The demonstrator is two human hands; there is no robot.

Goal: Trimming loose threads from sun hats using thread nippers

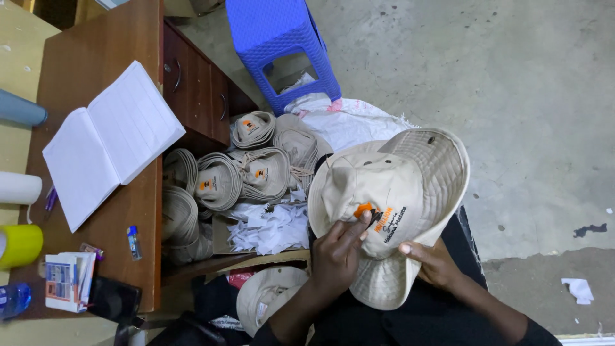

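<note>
Both hands (337, 251) (435, 261) on beige hat (410, 186)

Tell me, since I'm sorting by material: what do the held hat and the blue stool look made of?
Hat: beige woven cloth, probably cotton, matte, with stitched rows on the brim and a floppy shape. Blue stool: moulded plastic, slightly glossy, with a lattice-textured surface.

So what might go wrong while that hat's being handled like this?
The left hand picks at the orange emblem on the beige hat; a hard pull might tear the stitching or cloth. The right hand only pinches the brim, so the hat could slip off the lap. White paper scraps lie among the stacked hats and may cling to them.
</note>
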